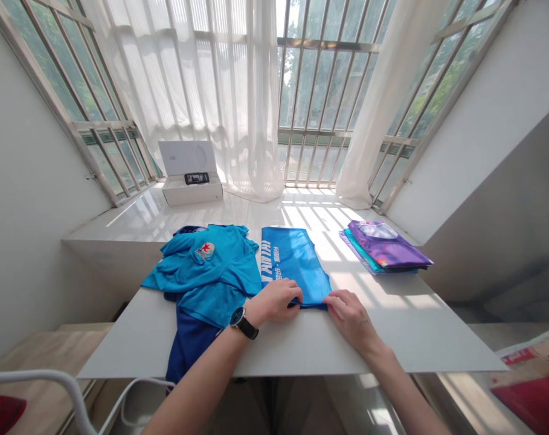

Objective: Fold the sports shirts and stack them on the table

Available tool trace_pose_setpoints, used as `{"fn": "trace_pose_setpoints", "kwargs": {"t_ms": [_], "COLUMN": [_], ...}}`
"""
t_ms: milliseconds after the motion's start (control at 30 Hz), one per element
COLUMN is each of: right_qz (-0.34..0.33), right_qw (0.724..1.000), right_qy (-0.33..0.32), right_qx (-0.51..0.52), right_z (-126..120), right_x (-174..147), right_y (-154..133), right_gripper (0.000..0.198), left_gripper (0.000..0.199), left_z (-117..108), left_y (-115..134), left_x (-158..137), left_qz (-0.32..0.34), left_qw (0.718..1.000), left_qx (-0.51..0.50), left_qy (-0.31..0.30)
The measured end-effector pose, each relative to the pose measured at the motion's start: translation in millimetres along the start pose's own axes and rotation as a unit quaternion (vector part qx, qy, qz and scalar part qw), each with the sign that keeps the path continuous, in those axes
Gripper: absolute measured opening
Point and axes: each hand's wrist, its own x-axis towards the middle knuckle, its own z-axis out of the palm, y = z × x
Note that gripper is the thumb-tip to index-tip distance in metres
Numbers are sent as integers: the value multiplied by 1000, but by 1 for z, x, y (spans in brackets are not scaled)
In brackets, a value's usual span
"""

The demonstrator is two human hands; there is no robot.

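A blue shirt (pixel 296 257) with white lettering lies folded into a flat panel at the middle of the white table. My left hand (pixel 278 300), below a black-strapped watch (pixel 244 322), has its fingers curled over the shirt's near edge. At the near right corner, my right hand (pixel 350 314) pinches the fabric between thumb and fingers. Just left of the folded shirt is a loose heap with a teal shirt (pixel 229 260) on top, bearing a round badge with a red star. Dark blue clothing (pixel 190 338) pokes out beneath it and hangs over the table's front edge.
A stack of folded clothes, purple on top (pixel 392 248), sits at the right of the table (pixel 392 338). On the sill behind stands an open white box (pixel 192 193) with a black phone-like device (pixel 197 178) on it. White curtains (pixel 220 90) hang before barred windows.
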Motion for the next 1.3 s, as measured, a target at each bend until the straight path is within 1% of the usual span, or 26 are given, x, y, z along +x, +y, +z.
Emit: {"fn": "trace_pose_setpoints", "kwargs": {"t_ms": [33, 167, 233, 367, 433, 467, 567, 633, 733, 867, 1033, 1133, 1300], "right_qz": [5, 14, 17, 54, 64, 60, 40, 44, 69, 91, 124, 148, 176], "right_qw": [1000, 999, 999, 994, 992, 992, 996, 994, 989, 985, 982, 981, 984], "right_qy": [9, 40, 49, 95, 105, 96, 38, 10, 4, 1, -17, -12, -18], "right_qx": [3, 6, 0, -27, -41, -48, -76, -96, -128, -147, -140, -123, -36], "right_z": [1, 4, 5, 3, 0, -1, 0, 3, 10, 16, 17, 18, 19], "right_x": [1, 6, 9, 10, 9, 9, 8, 8, 9, 9, 8, 6, 7], "right_y": [1, 1, -1, -11, -17, -20, -25, -26, -24, -28, -32, -29, -22], "right_gripper": [24, 19, 17, 11, 10, 10, 12, 12, 19, 25, 21, 16, 12], "left_gripper": [12, 21, 22, 18, 19, 19, 21, 22, 22, 16, 19, 22, 27], "left_z": [1, 5, 8, 14, 17, 18, 20, 21, 22, 23, 26, 31, 35], "left_y": [2, 11, 15, 17, 16, 15, 14, 14, 15, 15, 16, 15, 14], "left_x": [1, 5, 9, 13, 15, 15, 16, 17, 19, 19, 16, 16, 17], "left_qz": [-5, -22, -27, -51, -64, -71, -88, -94, -94, -105, -28, -17, -4], "left_qw": [1000, 998, 997, 996, 995, 994, 992, 992, 992, 991, 996, 994, 994], "left_qx": [10, 42, 47, 40, 23, 14, 0, -3, 0, 8, 17, 23, 19], "left_qy": [6, 36, 47, 65, 73, 77, 86, 88, 86, 87, 88, 101, 111]}}
